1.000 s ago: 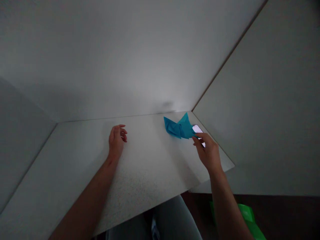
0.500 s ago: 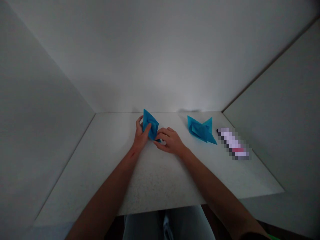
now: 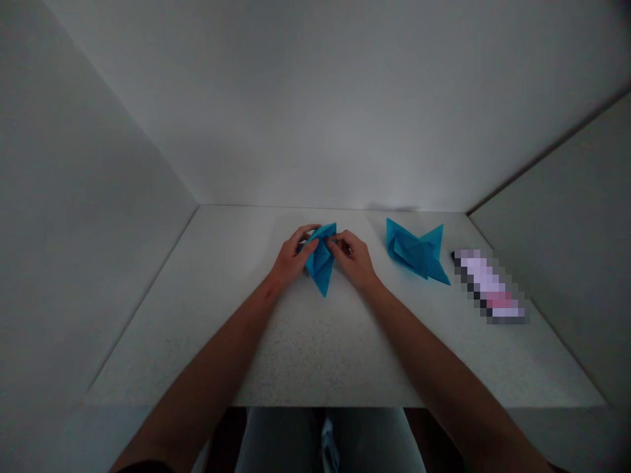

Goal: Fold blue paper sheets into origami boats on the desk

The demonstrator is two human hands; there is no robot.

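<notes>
Between my two hands is a piece of folded blue paper, held above the white table with one point hanging down toward me. My left hand grips its left side, thumb on the front and the other fingers behind. At the upper right edge of the paper, my right hand pinches with thumb and index finger, the rest curled in. The paper's back is hidden from me. To the right lies a second folded blue paper figure, with pointed ends, untouched on the table.
A phone-like object, blurred by pixel blocks, lies on the table right of the second figure. White walls enclose the table at the back and both sides. My legs are below its front edge.
The held paper has turned, so a point now faces down toward me. My right hand has moved from its lower right corner to its upper right edge. The view has shifted slightly.
</notes>
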